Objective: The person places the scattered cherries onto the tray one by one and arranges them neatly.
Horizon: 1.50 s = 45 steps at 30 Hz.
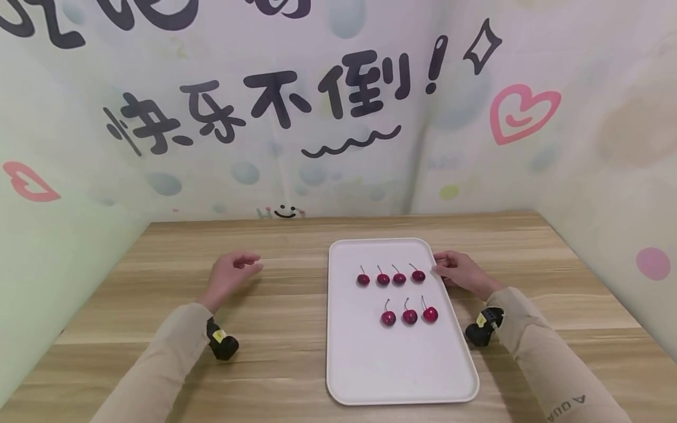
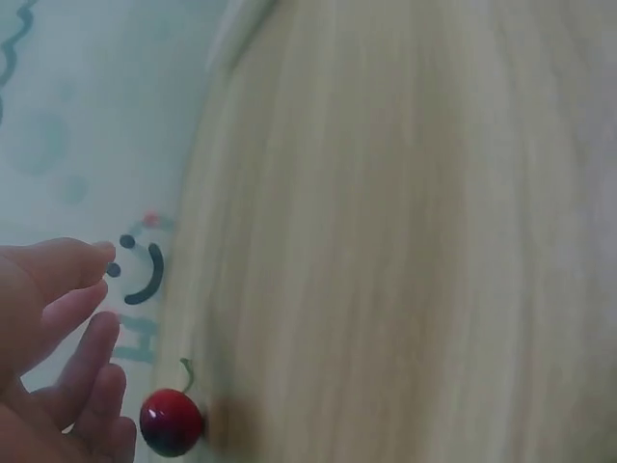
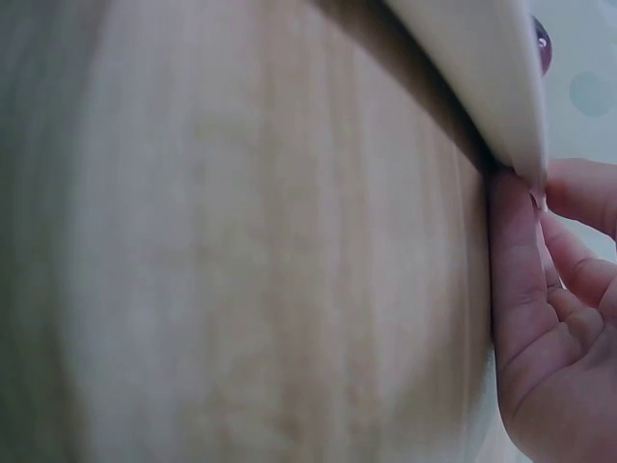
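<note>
A white rectangular tray (image 1: 365, 364) carries red cherries with stems: several in a back row (image 1: 383, 279) and three in a front row (image 1: 409, 317). At the tray's right edge, my right hand (image 1: 465, 275) pinches the rim between thumb and fingers, as the right wrist view also shows at the tray edge (image 3: 482, 72). My left hand (image 1: 230, 277) is held over the table left of the tray, fingers loosely bent, nothing in them. In the left wrist view a single cherry (image 2: 172, 422) sits on the table just beyond those fingertips; the hand hides it from the head view.
The wood-grain table (image 1: 280, 364) meets a printed wall cloth (image 1: 317, 182) at its back, with more wall on both sides. Black wrist cameras, one on the left sleeve (image 1: 164, 346) and one on the right sleeve (image 1: 555, 352), hang low over the table.
</note>
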Each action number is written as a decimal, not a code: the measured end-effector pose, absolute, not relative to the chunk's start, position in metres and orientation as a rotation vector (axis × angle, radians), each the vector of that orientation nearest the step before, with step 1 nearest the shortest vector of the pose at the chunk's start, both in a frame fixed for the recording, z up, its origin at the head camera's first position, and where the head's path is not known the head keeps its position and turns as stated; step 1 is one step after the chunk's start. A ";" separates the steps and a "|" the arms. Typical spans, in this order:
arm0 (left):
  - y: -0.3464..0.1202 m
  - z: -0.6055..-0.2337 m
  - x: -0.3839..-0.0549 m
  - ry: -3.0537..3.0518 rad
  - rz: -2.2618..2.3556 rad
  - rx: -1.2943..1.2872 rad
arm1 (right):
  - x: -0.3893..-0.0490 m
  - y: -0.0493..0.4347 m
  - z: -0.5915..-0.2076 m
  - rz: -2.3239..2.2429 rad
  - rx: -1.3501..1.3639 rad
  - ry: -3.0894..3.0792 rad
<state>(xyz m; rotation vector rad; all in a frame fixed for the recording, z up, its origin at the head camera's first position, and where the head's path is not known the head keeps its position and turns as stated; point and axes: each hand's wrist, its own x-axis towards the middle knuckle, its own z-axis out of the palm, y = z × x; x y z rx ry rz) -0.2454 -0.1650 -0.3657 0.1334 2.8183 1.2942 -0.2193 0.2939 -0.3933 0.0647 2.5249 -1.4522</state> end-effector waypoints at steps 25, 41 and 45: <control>-0.180 -0.388 -0.249 2.850 1.197 0.151 | -0.220 0.294 -0.394 -1.433 0.063 2.539; -0.179 -0.390 -0.248 2.828 1.195 0.161 | -0.220 0.292 -0.394 -1.490 0.032 2.511; -0.179 -0.390 -0.249 2.842 1.201 0.160 | -0.220 0.293 -0.394 -1.471 0.037 2.523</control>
